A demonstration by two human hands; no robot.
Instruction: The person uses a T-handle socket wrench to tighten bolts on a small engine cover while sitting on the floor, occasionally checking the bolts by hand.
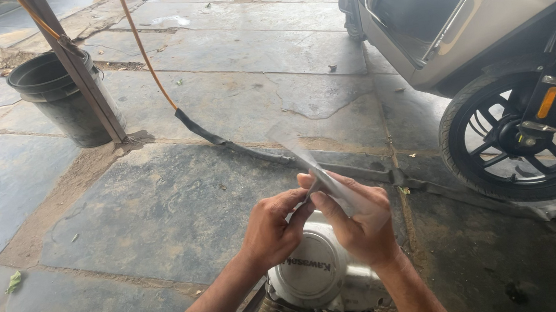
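- My left hand (pixel 273 229) and my right hand (pixel 360 219) meet in front of me, both pinching the same thin strip of clear plastic (pixel 314 169).
- My left fingers grip the strip's lower end from the left; my right thumb and fingers clamp it from the right, so the fingertips of the two hands touch.
- The strip rises up and to the left from my fingers, blurred at its upper end, so I cannot tell its exact shape.
- Directly below my hands sits a round silver engine cover (pixel 312 269), with more metal engine parts under it.
- A black hose (pixel 235 145) lies across the stone slab floor (pixel 160 210) beyond my hands, joining an orange line that runs up to the left.
- A dark bucket (pixel 58 96) stands far left, beside a slanting metal post (pixel 80 70).
- At right stands a grey scooter (pixel 469 12); its black rear wheel (pixel 527 133) rests on the floor, well apart from my hands.
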